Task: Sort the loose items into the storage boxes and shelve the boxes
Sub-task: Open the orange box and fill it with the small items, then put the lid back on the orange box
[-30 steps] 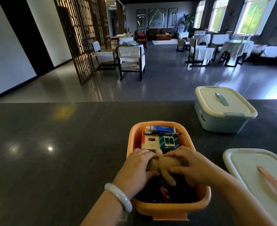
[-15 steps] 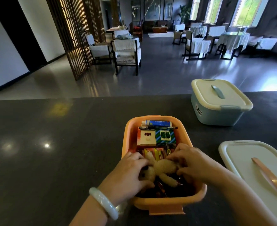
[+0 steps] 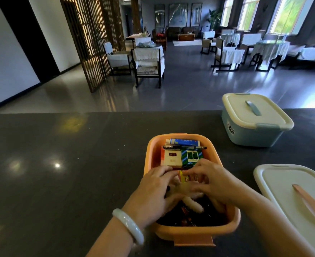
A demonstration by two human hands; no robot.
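An open orange storage box (image 3: 197, 233) stands on the dark counter (image 3: 69, 182) in front of me. Inside lie a blue tube (image 3: 184, 140), a black pen (image 3: 186, 147), a red-and-white pack (image 3: 171, 158), a green pack (image 3: 191, 157) and a small beige plush toy (image 3: 192, 202). My left hand (image 3: 153, 195) and my right hand (image 3: 214, 182) are both inside the box, fingers curled over the plush toy and holding it between them. Most of the toy is hidden by my hands.
A cream lid with an orange handle (image 3: 297, 199) lies on the counter to the right of the orange box. A closed blue box with a cream lid (image 3: 253, 119) stands at the far right. Beyond the counter edge is a room with chairs and tables.
Both hands have shifted the plush toy a little farther into the box, toward the packs. My view has tilted slightly.
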